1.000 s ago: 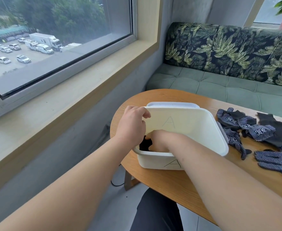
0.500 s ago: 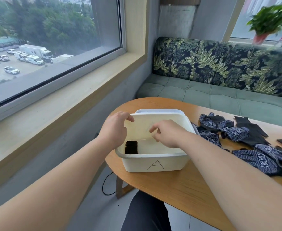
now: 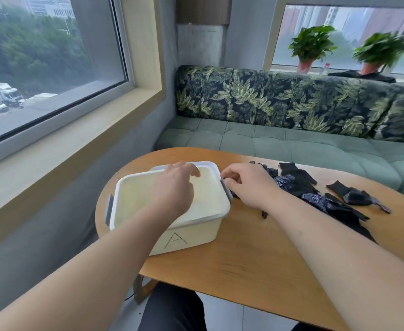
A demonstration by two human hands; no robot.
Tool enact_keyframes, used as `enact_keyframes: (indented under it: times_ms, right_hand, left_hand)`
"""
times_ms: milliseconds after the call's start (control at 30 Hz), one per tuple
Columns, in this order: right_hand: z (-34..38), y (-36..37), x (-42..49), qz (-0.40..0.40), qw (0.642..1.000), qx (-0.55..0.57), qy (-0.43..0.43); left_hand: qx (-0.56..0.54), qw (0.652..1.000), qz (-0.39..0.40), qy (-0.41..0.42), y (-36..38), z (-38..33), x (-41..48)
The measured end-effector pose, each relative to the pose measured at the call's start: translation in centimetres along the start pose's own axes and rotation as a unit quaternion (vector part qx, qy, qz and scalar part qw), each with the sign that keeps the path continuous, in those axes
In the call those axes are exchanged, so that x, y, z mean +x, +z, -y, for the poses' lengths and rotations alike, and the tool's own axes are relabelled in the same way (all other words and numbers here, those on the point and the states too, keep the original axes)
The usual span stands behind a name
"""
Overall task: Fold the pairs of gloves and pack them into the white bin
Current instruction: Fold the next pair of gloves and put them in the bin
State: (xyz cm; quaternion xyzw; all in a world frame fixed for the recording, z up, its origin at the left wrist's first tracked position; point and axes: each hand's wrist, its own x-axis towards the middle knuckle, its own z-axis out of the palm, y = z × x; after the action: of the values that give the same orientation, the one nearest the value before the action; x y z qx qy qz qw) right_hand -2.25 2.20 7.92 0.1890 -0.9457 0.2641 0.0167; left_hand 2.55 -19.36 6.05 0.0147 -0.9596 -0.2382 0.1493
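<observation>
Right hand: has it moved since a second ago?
Yes. The right hand has come out of the white bin and moved rightward. It is now beside the bin's right rim, near the gloves on the table.

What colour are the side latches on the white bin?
Grey, set against the white bin; the left latch shows it best in the head view.

One bin (image 3: 197, 235), one table (image 3: 255, 261), two hands (image 3: 174, 188) (image 3: 249, 185)
</observation>
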Motion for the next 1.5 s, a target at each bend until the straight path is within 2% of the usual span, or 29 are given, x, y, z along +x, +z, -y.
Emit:
enact_keyframes:
  times_ms: [133, 333, 400, 633, 767, 1067, 1367, 1500]
  right_hand:
    - [-4.3, -1.1, -2.0, 0.004, 0.998, -0.044, 0.037]
    - [-9.8, -1.0, -5.3, 0.05, 0.988, -0.107, 0.104]
    - [-11.3, -0.1, -6.1, 0.06, 0.985, -0.116, 0.116]
    - [-15.3, 3.3, -8.1, 0.066, 0.976, -0.168, 0.118]
    - [-16.7, 5.4, -9.4, 0.043, 0.974, -0.196, 0.106]
    - [-18.5, 9.9, -12.7, -0.05, 0.981, -0.144, 0.124]
    - [-18.0, 9.7, -13.0, -0.128, 0.978, -0.144, 0.075]
    - [-17.7, 9.8, -13.1, -0.167, 0.961, -0.17, 0.138]
  left_hand:
    - [-0.017, 0.997, 0.013, 0.073, 2.5, -4.4, -0.1]
    - [-0.112, 0.975, 0.016, 0.191, 7.6, -10.6, -2.1]
    - [-0.111, 0.971, 0.037, 0.209, 9.6, -11.7, -2.5]
    - [-0.012, 0.978, 0.154, 0.143, 15.3, -12.3, -2.8]
    - [0.051, 0.975, 0.164, 0.139, 17.4, -11.3, -2.3]
    - [0.1, 0.976, 0.177, 0.077, 22.4, -10.2, 0.3]
    - [0.035, 0.991, 0.051, 0.117, 25.0, -8.1, -1.0]
    - [0.025, 0.991, 0.042, 0.122, 24.7, -8.3, -1.2]
